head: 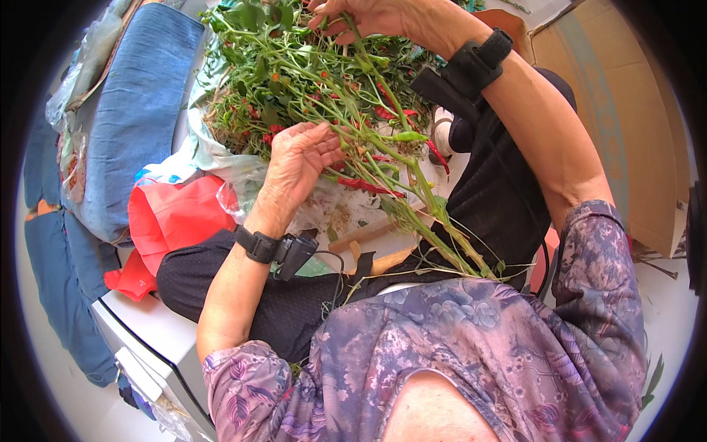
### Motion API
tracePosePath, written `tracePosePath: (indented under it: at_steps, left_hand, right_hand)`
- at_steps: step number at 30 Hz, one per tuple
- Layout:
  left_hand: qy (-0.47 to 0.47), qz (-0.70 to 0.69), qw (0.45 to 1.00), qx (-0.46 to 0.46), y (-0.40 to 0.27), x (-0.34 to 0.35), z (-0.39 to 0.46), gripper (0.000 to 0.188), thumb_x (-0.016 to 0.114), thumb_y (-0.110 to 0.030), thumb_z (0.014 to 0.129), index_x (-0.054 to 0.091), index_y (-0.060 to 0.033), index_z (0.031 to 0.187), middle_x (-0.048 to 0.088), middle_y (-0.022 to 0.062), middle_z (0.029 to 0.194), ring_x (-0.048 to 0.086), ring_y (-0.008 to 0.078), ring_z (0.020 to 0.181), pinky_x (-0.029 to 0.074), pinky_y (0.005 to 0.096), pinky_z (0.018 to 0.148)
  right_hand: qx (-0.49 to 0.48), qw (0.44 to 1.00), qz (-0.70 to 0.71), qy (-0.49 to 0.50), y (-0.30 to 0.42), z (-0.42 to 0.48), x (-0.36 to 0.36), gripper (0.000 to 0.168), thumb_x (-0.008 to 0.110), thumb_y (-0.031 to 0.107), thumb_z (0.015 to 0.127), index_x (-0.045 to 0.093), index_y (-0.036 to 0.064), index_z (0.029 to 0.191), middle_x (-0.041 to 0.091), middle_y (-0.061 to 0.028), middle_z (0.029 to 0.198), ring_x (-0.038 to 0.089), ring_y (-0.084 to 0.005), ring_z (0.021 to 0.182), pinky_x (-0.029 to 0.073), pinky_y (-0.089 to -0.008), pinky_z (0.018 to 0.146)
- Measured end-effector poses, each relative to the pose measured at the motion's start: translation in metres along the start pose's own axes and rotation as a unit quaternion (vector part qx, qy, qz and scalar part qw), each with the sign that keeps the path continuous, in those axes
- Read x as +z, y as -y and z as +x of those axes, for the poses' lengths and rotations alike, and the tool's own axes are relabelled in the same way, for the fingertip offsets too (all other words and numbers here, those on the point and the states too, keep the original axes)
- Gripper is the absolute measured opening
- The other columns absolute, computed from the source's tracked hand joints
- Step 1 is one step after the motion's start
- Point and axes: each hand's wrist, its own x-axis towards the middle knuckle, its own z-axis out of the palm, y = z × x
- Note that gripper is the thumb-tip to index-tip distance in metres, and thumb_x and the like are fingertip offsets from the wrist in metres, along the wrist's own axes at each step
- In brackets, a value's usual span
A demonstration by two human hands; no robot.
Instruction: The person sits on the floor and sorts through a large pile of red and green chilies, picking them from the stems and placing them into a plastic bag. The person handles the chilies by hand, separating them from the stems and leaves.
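Observation:
An uprooted-looking chili pepper plant [411, 163] with green branching stems lies slantwise from my lap towards the far heap. My left hand [304, 157] has its fingertips closed at one of its branches, left of a green pepper [407, 136]. Farther away, my right hand [381, 21] holds an upper stem of the same plant, partly cut off by the top edge of view. Red peppers [370, 187] hang along the stems. Beyond my left hand is a heap of pepper plants [243, 105] with leaves and red fruit.
A red bag [182, 215] and pale plastic sheeting [212, 149] lie left of the heap. Farther left is blue cloth [138, 105]. A cardboard box [602, 110] stands at right. Straps with a small device [295, 255] and cables sit on my wrists.

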Motion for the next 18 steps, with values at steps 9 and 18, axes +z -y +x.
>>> tracePosePath:
  at_steps: [9, 18]
  left_hand:
    - [-0.049, -0.005, 0.998, 0.033, 0.0, 0.017, 0.001, 0.011, 0.062, -0.008, 0.085, 0.052, -0.0017, 0.084, 0.056, 0.0057, 0.081, 0.057, 0.0155, 0.07, 0.051, 0.0332, 0.065]
    - [-0.024, -0.007, 0.995, 0.097, -0.006, 0.034, 0.001, 0.012, 0.063, -0.007, 0.083, 0.053, -0.0001, 0.086, 0.059, 0.0085, 0.081, 0.056, 0.0146, 0.067, 0.05, 0.031, 0.06]
  right_hand:
    - [0.033, 0.948, -0.285, -0.141, -0.015, -0.023, 0.01, 0.077, 0.069, 0.014, 0.075, 0.025, -0.001, 0.137, 0.051, -0.0091, 0.108, 0.047, -0.0157, 0.084, 0.042, -0.029, 0.062]
    - [-0.005, 0.902, -0.422, -0.096, -0.031, -0.03, 0.002, 0.061, 0.06, 0.035, 0.083, 0.046, -0.008, 0.123, 0.056, -0.0153, 0.114, 0.052, -0.0207, 0.104, 0.042, -0.029, 0.086]
